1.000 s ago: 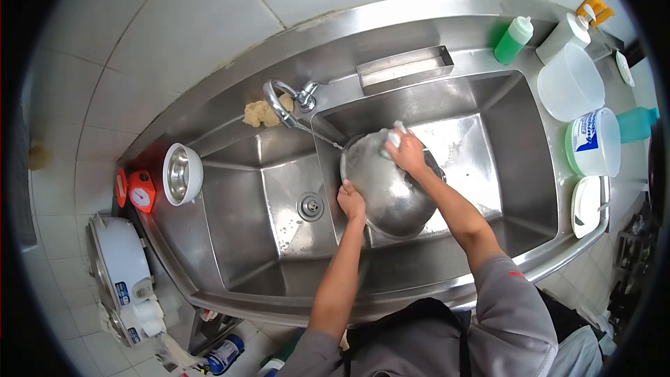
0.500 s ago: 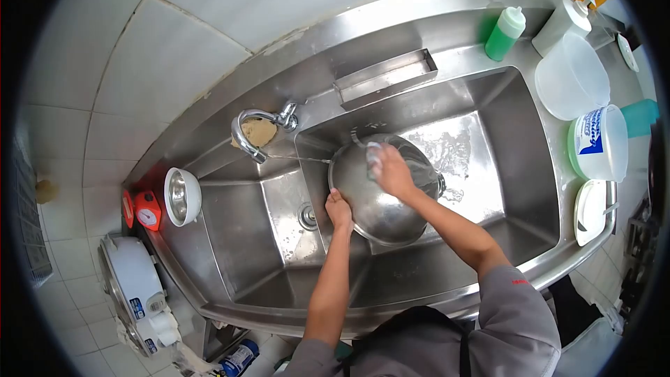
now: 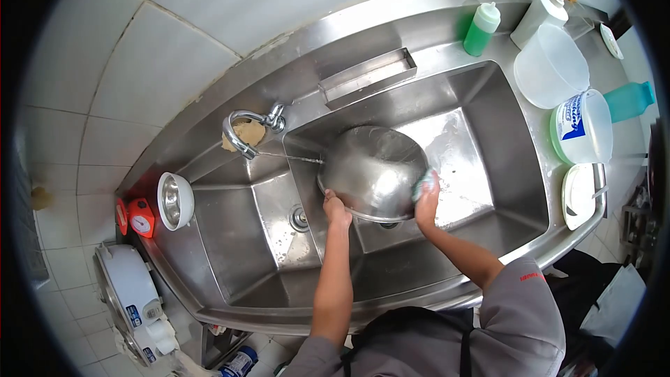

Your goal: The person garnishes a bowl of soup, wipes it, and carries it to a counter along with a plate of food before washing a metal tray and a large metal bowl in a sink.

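A large metal bowl (image 3: 373, 167) sits bottom up, tilted, over the right basin. My left hand (image 3: 336, 207) grips its rim at the lower left. On the bowl's right side my right hand (image 3: 427, 202) presses a small greenish-white scrubber (image 3: 423, 184) against the metal. From the curved faucet (image 3: 241, 136) a thin stream of water runs onto the bowl's left edge. The underside of the bowl is wet and shiny; its inside is hidden.
Left of the basins stand a white-rimmed bowl (image 3: 175, 200) and a red scale (image 3: 142, 221). A metal tray (image 3: 368, 78) lies behind. On the right are a green bottle (image 3: 481, 30), a pump bottle (image 3: 541, 17), plastic tubs (image 3: 551, 68) and a white dish (image 3: 579, 197).
My right hand has moved with the scrubber from the bowl's top to its right side. The bowl has shifted and turned in my left hand. The whole view has moved slightly.
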A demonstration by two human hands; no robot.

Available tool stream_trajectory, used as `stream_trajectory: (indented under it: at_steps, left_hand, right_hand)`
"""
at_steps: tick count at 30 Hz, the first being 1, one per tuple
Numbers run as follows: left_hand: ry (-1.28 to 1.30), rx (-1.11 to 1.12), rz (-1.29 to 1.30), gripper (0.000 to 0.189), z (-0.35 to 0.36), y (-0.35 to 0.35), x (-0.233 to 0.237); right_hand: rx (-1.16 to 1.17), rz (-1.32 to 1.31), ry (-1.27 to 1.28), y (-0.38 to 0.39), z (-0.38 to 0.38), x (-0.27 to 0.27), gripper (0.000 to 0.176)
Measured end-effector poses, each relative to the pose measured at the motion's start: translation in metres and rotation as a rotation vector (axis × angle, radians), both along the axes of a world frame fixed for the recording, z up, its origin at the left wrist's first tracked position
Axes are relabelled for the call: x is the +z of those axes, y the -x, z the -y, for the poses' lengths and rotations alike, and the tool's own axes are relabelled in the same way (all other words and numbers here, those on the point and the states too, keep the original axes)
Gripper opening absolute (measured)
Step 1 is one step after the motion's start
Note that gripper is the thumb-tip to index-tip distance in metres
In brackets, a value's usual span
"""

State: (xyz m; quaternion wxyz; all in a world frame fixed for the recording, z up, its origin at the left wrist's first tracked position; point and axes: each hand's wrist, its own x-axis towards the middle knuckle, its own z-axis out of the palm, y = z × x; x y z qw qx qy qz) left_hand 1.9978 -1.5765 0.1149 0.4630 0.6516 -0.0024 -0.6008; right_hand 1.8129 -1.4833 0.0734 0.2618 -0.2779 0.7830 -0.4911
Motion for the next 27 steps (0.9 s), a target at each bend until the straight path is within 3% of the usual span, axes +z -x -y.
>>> stream_trajectory:
  at_steps: [1,2,3,4,6,8,11,12,14,15,16,17,18,20,22,24,27]
  left_hand:
    - [0.007,-0.003,0.001,0.031,-0.004,0.001,0.001]
    - [0.074,-0.044,0.023,0.035,-0.008,0.000,0.003]
    - [0.139,-0.080,0.050,0.038,-0.011,-0.002,0.004]
    - [0.148,-0.074,0.060,0.038,-0.012,-0.002,0.017]
    - [0.093,-0.224,0.094,0.041,-0.022,0.001,0.056]
    - [0.180,-0.287,0.065,0.044,-0.030,-0.005,0.059]
    - [0.174,-0.633,0.175,0.047,-0.038,0.001,0.091]
    - [0.176,-0.631,0.177,0.047,-0.036,0.007,0.095]
    - [0.296,-0.852,0.460,0.050,-0.033,0.020,0.100]
    - [0.274,-0.935,0.486,0.049,-0.028,0.021,0.098]
    - [0.276,-0.939,0.477,0.049,-0.029,0.021,0.093]
    - [0.295,-0.863,0.466,0.048,-0.027,0.021,0.086]
    - [0.329,-0.783,0.455,0.047,-0.018,0.025,0.082]
    - [0.320,-0.713,0.477,0.045,-0.015,0.018,0.073]
    - [0.189,-0.764,0.459,0.042,-0.008,0.006,0.060]
    - [0.275,-0.675,0.371,0.035,-0.014,0.011,0.055]
    - [0.326,-0.643,0.499,0.036,-0.016,0.008,0.034]
  right_hand:
    - [-0.189,0.301,-0.044,0.008,-0.004,-0.025,0.051]
    - [-0.264,0.518,-0.164,0.019,-0.013,-0.091,0.057]
    - [-0.295,0.837,-0.227,0.031,-0.007,-0.054,0.063]
    - [-0.267,0.981,-0.174,0.047,-0.016,-0.133,0.063]
    - [0.017,1.344,-0.192,0.077,0.006,-0.093,0.050]
    - [0.313,1.396,-0.364,0.099,0.046,-0.081,0.049]
    - [0.555,0.829,-0.490,0.109,0.123,-0.078,0.048]
    - [0.584,0.649,-0.532,0.104,0.154,-0.054,0.046]
    - [0.806,0.053,-0.254,0.072,0.199,0.013,0.032]
    - [1.161,-0.701,-0.150,0.052,0.225,0.018,0.026]
    - [0.838,-0.351,-0.124,0.024,0.227,0.031,0.022]
    - [0.837,-0.296,-0.002,0.003,0.228,0.039,0.019]
    - [0.796,-0.476,0.066,-0.020,0.222,0.051,0.018]
    - [0.827,-0.367,0.127,-0.060,0.196,0.072,0.015]
    - [1.042,-0.590,0.212,-0.080,0.158,0.093,0.012]
    - [0.998,-0.454,0.354,-0.076,0.129,0.096,0.011]
    - [0.869,-0.557,0.521,-0.053,0.111,0.090,0.015]
